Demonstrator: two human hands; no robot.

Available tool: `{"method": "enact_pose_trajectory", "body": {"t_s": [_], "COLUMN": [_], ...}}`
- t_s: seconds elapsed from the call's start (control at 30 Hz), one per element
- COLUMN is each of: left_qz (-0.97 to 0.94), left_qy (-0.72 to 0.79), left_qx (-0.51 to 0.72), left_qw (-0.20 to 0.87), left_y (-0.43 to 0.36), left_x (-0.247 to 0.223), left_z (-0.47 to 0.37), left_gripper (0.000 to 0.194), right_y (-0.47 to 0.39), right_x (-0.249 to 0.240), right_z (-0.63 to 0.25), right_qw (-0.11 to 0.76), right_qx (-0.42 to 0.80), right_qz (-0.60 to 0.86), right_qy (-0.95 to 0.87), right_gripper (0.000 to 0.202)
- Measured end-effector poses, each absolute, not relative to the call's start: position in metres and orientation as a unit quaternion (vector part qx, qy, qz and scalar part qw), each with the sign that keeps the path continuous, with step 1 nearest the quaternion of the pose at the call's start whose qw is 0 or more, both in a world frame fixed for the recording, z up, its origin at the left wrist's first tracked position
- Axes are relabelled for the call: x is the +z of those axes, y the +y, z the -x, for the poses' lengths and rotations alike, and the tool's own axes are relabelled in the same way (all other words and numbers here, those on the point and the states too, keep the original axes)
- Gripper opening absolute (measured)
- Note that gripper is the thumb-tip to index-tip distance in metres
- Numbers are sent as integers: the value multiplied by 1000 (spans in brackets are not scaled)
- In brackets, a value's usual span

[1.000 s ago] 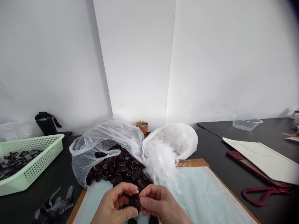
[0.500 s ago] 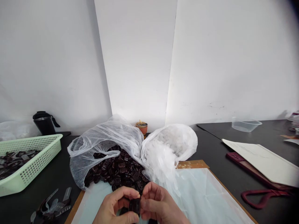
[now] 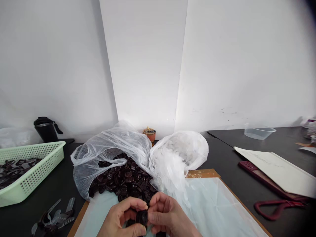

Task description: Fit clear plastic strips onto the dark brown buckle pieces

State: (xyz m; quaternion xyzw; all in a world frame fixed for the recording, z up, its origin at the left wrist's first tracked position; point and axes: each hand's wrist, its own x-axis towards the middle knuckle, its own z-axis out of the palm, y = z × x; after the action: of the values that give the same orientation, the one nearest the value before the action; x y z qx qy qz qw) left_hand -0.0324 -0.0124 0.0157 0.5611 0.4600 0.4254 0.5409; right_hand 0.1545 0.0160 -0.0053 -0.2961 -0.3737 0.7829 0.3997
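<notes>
At the bottom centre, my left hand [image 3: 123, 219] is closed around a small glossy dark-brown plastic piece [image 3: 141, 217], gripped between thumb and fingers. My right hand [image 3: 166, 215] meets it from the right, thumb and fingers pinched together at the piece's edge; whatever lies between them is hidden. Another dark piece shows partly inside the left palm, and a dark bit peeks out below the hands. Just beyond the hands, a heap of similar dark pieces [image 3: 128, 177] spills from a clear plastic bag [image 3: 98, 149]. Beside it, another bag [image 3: 197, 148] spills translucent whitish pieces [image 3: 170, 168].
A pale sheet [image 3: 217, 204] covers a brown board [image 3: 204, 173]. Left are a green basket [image 3: 41, 169] of mixed parts, loose strips [image 3: 58, 217] and a black tumbler [image 3: 46, 130]. Right are dark-red scissors [image 3: 271, 210], a notebook [image 3: 274, 168] and a clear tub [image 3: 259, 132]. A small pot [image 3: 149, 134] stands behind.
The dark piece has turned slightly in my left fingers, so a different face shows. Both hands stay in nearly the same place; the whole view has shifted very slightly.
</notes>
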Motion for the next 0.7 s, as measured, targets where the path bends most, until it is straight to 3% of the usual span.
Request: {"method": "enact_pose_trajectory", "body": {"t_s": [0.23, 0.5, 0.7], "left_qz": [-593, -700, -720], "left_qy": [468, 512, 508], "left_qx": [392, 362, 360], "left_qw": [525, 342, 306], "left_y": [-13, -14, -16], "left_x": [19, 21, 22], "left_z": [35, 33, 32], "left_gripper": [35, 38, 41], "right_y": [15, 13, 12], "right_x": [-6, -4, -5], "right_z": [-156, -155, -150], "right_qw": [395, 399, 425], "right_qx": [764, 747, 735], "right_qz": [320, 335, 317], "right_qy": [-397, -414, -423], "right_gripper": [43, 40, 33]}}
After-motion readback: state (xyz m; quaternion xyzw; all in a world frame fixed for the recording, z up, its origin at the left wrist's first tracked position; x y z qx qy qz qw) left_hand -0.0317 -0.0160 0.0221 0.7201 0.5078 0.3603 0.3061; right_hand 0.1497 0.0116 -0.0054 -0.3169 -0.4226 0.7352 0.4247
